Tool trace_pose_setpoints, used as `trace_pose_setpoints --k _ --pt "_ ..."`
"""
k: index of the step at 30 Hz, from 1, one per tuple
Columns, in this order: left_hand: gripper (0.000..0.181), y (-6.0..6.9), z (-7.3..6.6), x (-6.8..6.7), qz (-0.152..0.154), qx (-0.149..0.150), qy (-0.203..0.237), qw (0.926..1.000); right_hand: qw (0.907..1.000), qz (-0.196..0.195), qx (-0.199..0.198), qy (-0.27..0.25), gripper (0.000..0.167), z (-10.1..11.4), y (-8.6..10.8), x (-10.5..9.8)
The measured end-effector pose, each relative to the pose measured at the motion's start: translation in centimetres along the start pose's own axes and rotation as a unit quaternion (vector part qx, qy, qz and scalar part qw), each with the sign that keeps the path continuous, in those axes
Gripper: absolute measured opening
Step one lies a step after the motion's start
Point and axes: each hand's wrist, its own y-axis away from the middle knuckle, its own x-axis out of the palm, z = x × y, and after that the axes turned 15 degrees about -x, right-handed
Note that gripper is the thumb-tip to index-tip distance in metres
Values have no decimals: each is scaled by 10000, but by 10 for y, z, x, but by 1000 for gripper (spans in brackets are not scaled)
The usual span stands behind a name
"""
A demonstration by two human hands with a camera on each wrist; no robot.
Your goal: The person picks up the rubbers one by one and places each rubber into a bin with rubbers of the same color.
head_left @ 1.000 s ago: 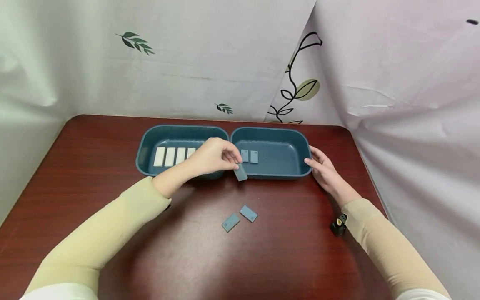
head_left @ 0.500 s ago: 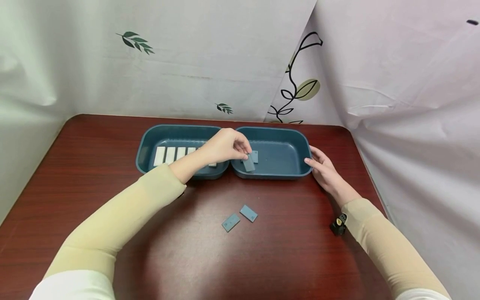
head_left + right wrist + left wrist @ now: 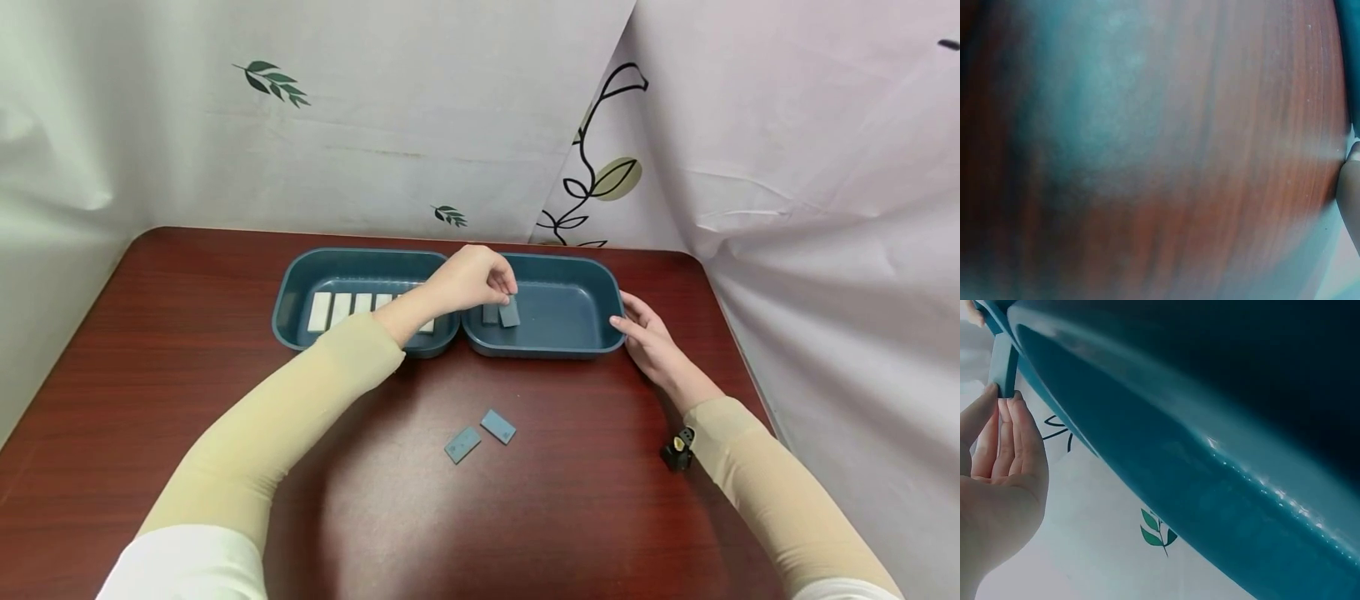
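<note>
My left hand [image 3: 474, 279] pinches a blue-grey rectangular tile [image 3: 510, 312] between thumb and fingertips, over the left part of the right blue bin [image 3: 570, 346]. In the left wrist view, the same tile [image 3: 1004, 365] stands on end above the fingertips, near the bin rim. Another blue-grey tile [image 3: 490, 314] lies in the bin just left of the held one. At the bin's right end my right hand [image 3: 651, 337] holds the rim, with the thumb over the edge and fingers along the outer wall. The right wrist view catches only a fingertip at its edge.
A second blue bin [image 3: 281, 321] adjoins on the left, with a row of white tiles [image 3: 319, 312] partly hidden by my left forearm. Two loose blue-grey tiles, a left one [image 3: 462, 445] and a right one [image 3: 498, 427], lie on the reddish-brown table [image 3: 585, 500]. White curtains hang behind.
My left hand has carried its tile from the right bin's front left corner rightward and back, over the bin's inside. The right hand stays at the rim.
</note>
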Motion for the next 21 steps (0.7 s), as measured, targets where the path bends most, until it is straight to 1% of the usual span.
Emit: trace_pose_setpoints --k 4,10,16,21 --pt "6 -8 -2 4 0 -12 -139 9999 10000 -4 -8 -11 47 0 0 0" --pt "5 -18 -3 14 69 -28 -187 9998 10000 -14 -21 -32 46 -1 0 -1" --pt "5 -25 -2 24 91 -72 -183 9998 10000 -17 -4 -41 46 -1 0 -1" --pt "5 -30 -1 30 28 -123 -144 9998 10000 -17 -2 -59 46 0 1 0"
